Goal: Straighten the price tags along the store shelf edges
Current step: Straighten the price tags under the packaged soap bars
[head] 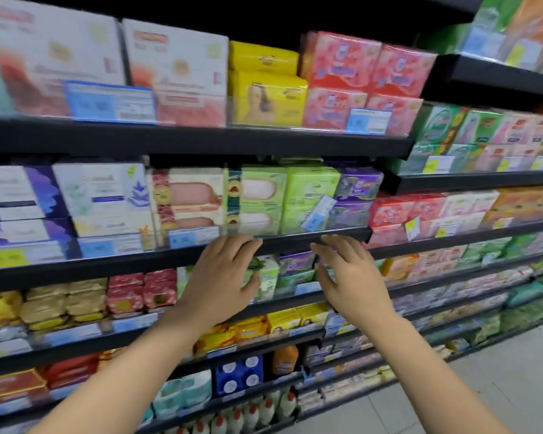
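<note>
A blue and white price tag (318,213) sits tilted, askew in front of the green and purple soap packs on the second shelf. Further left on the same black shelf edge (282,241), another blue tag (193,236) stands level. My left hand (224,274) is raised just below that edge, fingers straight and spread, holding nothing. My right hand (347,270) is beside it, also with spread fingers, its fingertips at the shelf edge below the tilted tag. The top shelf carries two more blue tags, a large tag (110,101) and a smaller tag (369,121).
Stacked soap boxes fill all shelves. A second shelving unit (483,180) continues to the right with yellow tags. Lower shelves hold more packs and white bottles (248,415). Grey floor tiles (499,386) lie at the lower right.
</note>
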### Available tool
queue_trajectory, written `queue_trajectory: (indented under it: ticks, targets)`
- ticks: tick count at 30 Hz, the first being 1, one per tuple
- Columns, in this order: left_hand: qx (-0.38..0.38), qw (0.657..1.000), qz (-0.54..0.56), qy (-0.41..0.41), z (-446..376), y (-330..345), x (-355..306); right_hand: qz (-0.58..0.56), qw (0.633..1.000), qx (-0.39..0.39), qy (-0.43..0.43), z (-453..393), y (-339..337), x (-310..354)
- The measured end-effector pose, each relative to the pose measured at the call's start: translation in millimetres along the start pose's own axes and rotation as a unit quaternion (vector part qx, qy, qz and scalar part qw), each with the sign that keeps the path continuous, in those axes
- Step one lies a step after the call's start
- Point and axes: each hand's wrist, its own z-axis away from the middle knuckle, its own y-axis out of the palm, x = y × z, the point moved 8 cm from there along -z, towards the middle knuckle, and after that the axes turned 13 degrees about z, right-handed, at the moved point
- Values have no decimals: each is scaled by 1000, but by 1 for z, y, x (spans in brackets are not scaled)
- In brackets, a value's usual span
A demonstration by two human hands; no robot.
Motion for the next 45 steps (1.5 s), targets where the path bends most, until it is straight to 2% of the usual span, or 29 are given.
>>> queue_trajectory:
  ticks: [7, 13, 21, 26, 32, 37, 45]
  targets:
    - [9, 998, -23, -55, -36, 59, -27, -31, 999, 12, -31, 0, 14, -76]
    - [-34, 995, -57, -69, -38, 69, -32, -46, 998, 8, -52, -6, 26, -104]
    - [-87, 990, -77, -85, -40, 78, -33, -76, 995, 11, -65, -45, 38, -96]
    - [-101, 989, -93, -56, -40, 83, -26, -84, 995, 4, -61, -67, 40, -81]
    - [-90, 991, -88, -36, -40, 91, -17, -85, 996, -1, -9, -81, 41, -77]
    - [-93, 993, -75, -20, -39, 93, -13, -71, 997, -25, -8, -81, 40, -76]
    - [-73, 995, -66, -14, -37, 94, -12, -28, 999, -10, 14, -75, 43, -95]
